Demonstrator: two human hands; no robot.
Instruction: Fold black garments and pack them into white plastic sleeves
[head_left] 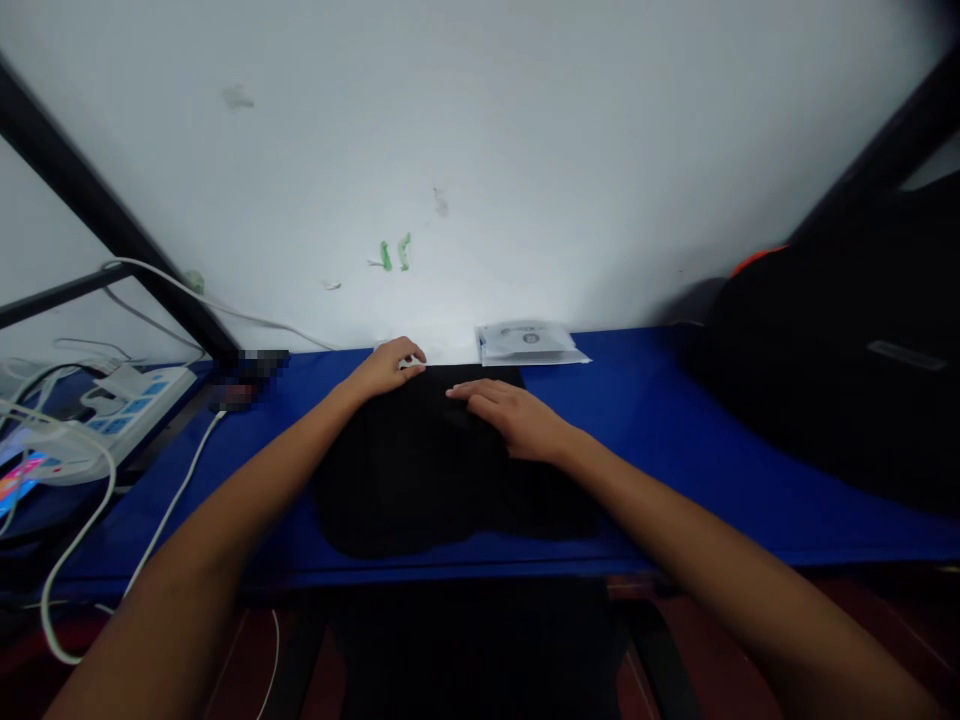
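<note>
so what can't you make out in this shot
- Black cloth, head view: so dark that its folds and what garment it is can't be told.
- Left hand: fingertips curl over the cloth's far edge, so its grip is unclear.
- Small thing by the wall: blurred out.
- Packet: print too small to read.
- Black bag: cut off by the right edge.
- Power strip: partly under white cables.

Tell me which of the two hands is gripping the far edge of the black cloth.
The left hand: its fingers curl over the black cloth's far left corner near the wall. The right hand lies flat on top of the cloth, palm down, fingers spread.
</note>
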